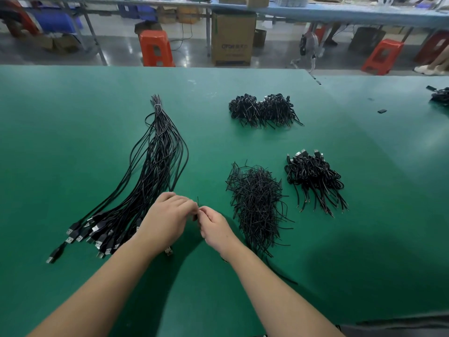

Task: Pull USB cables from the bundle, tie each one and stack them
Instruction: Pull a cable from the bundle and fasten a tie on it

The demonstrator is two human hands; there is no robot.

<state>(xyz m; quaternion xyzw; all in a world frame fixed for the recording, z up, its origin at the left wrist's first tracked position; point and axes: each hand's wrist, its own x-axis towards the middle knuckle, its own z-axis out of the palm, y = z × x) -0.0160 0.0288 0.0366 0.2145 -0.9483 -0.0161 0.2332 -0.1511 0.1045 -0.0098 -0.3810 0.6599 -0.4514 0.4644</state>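
Observation:
A long bundle of black USB cables [155, 171] lies on the green table [73, 117], tied at its far end, with its plugs fanned out at the near left. My left hand [166, 221] and my right hand [213, 227] meet just right of the plugs, fingers curled. Between them they hold a coiled cable, mostly hidden; its USB plug [168, 251] shows under my left wrist. A thin black twist tie [198, 201] sticks up between the fingertips. A loose heap of black twist ties [257, 205] lies right of my hands. Tied cables sit in a stack [313, 176] further right.
A second, larger pile of tied cables [263, 110] lies at the far middle of the table. More cables [441, 96] sit at the far right edge beside a small black part [382, 111]. Red stools and a cardboard box stand beyond the table.

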